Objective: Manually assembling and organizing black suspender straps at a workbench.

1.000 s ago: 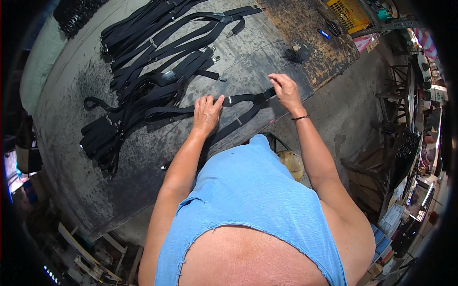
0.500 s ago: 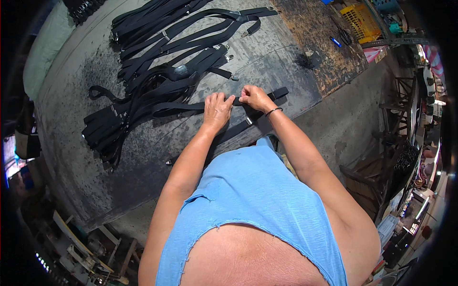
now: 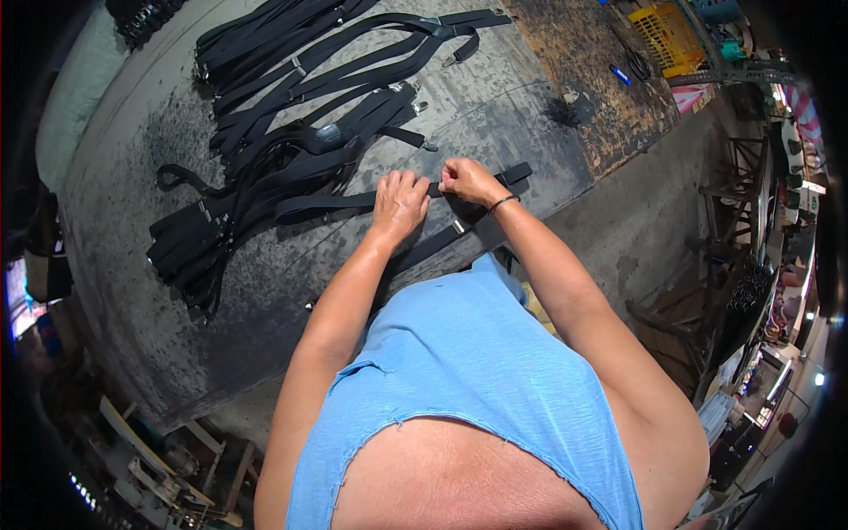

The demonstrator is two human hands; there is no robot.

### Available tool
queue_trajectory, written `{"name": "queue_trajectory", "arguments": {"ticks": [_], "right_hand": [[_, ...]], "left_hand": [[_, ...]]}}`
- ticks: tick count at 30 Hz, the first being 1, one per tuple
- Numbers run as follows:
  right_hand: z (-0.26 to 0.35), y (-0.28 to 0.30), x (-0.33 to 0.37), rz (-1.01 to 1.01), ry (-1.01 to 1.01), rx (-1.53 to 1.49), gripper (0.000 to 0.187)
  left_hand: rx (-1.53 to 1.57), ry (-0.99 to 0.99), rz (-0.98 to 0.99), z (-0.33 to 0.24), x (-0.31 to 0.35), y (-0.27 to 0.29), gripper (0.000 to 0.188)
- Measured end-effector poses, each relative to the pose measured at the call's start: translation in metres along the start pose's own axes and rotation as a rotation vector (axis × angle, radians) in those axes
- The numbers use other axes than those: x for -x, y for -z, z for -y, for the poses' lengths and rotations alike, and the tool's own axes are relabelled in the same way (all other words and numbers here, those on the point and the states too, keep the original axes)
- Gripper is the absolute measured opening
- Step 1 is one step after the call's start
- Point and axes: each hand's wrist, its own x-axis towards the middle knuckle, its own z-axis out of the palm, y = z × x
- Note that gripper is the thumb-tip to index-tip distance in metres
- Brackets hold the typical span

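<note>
A pair of black suspenders (image 3: 322,205) stretches across the near part of the grey table. My left hand (image 3: 399,203) presses on its strap, thumb and fingers close together. Just to the right, my right hand (image 3: 468,182) is closed in a pinch on the same strap. Whatever small part lies between those fingertips is hidden. The strap's end (image 3: 517,174) sticks out beyond my right hand, and a metal clip (image 3: 458,227) shows on the stretch below it. Beside my left hand lies a heap of black suspenders (image 3: 305,163) with metal clips.
More black suspenders (image 3: 265,44) are laid in a bundle at the far left. A pale sack (image 3: 75,106) stands at the table's left edge. Toward the far right are a blue cutter-like tool (image 3: 621,75) and a yellow basket (image 3: 667,40). Dark wooden racks (image 3: 733,203) stand on the right.
The view has shifted slightly. Both hands keep nearly the same place and grip on the strap, and the suspenders lie as before.
</note>
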Motion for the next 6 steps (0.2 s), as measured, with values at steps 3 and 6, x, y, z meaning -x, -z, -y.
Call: {"name": "queue_trajectory", "arguments": {"ticks": [3,6], "right_hand": [[0.007,0.005,-0.005,0.061,-0.012,0.068,0.021],[0.01,0.009,-0.012,0.152,-0.104,0.178,0.024]], "left_hand": [[-0.003,-0.017,-0.015,0.001,0.001,-0.003,0.034],[-0.017,-0.028,-0.029,0.001,0.002,-0.006,0.035]]}}
